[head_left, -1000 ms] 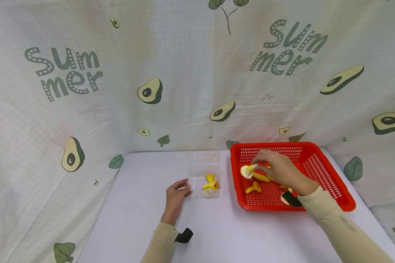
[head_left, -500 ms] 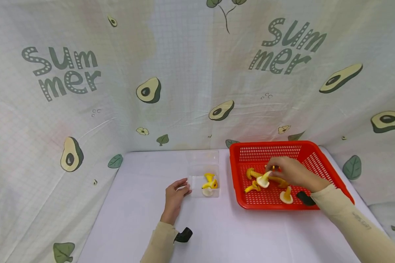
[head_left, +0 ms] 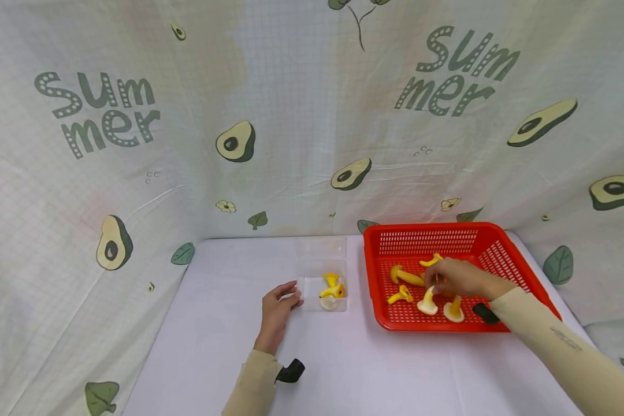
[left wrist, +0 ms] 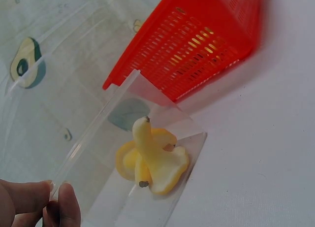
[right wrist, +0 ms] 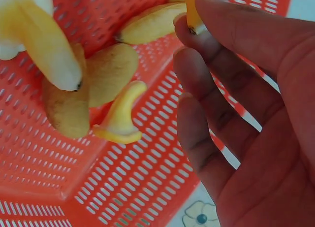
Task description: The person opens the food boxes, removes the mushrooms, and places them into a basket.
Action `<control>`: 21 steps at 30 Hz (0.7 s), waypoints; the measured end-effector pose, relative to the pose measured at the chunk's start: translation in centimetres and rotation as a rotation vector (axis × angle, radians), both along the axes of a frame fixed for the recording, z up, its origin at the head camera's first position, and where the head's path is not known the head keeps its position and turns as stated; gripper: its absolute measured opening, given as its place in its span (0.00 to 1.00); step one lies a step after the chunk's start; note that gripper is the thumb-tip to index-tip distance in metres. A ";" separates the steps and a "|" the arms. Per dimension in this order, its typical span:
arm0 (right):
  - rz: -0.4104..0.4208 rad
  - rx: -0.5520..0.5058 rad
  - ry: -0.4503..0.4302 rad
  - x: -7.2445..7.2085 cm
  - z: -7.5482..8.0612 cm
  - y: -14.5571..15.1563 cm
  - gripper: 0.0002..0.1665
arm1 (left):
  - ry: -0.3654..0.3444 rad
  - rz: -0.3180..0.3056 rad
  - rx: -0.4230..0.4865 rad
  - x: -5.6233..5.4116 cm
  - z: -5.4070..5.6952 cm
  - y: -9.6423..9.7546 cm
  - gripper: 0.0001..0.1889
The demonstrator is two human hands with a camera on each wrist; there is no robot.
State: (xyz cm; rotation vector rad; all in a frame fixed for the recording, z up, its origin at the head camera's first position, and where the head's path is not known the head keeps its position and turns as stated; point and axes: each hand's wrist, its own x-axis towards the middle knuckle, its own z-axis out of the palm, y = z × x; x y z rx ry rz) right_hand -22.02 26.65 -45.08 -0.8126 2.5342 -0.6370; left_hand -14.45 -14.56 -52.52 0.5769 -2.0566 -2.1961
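My left hand (head_left: 277,315) pinches the rim of a clear plastic box (left wrist: 106,111) between thumb and fingers, at its left side. In the box's right part lie yellow mushrooms (head_left: 331,280) and a pale-capped one (head_left: 328,303), heaped together in the left wrist view. Over the red basket (head_left: 370,277), my right hand (head_left: 460,278) pinches a mushroom (head_left: 427,304) with a pale cap and yellow stem. Thumb and index finger meet on its stem in the right wrist view; its cap is out of that frame.
Several other mushrooms lie in the basket: a brownish-yellow one (head_left: 408,278), a small orange one (head_left: 400,295) and a pale-capped one (head_left: 453,310). The box's clear lid (head_left: 320,247) lies open behind it. A printed cloth (head_left: 291,115) hangs behind the white table (head_left: 218,323).
My right hand has moved right and toward me inside the basket, bringing the pale-capped mushroom lower, beside another one. My left hand stays at the box.
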 end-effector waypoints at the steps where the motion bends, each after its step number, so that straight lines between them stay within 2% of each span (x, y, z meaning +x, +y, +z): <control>1: 0.006 -0.005 -0.017 -0.1 -0.2 0.0 0.06 | -0.001 -0.001 -0.002 0.0 0.0 0.0 0.21; 6: 0.039 -0.003 -0.067 -0.5 -1.1 0.0 0.06 | -0.002 -0.001 -0.006 -0.1 -0.1 0.0 0.21; 15: 0.101 0.108 0.000 -0.8 -1.4 -0.6 0.08 | 0.004 0.002 0.020 0.0 -0.1 -0.2 0.21; 21: 0.077 0.167 0.038 -0.6 -1.1 -0.8 0.07 | 0.000 0.001 0.013 -0.1 -0.2 -0.2 0.21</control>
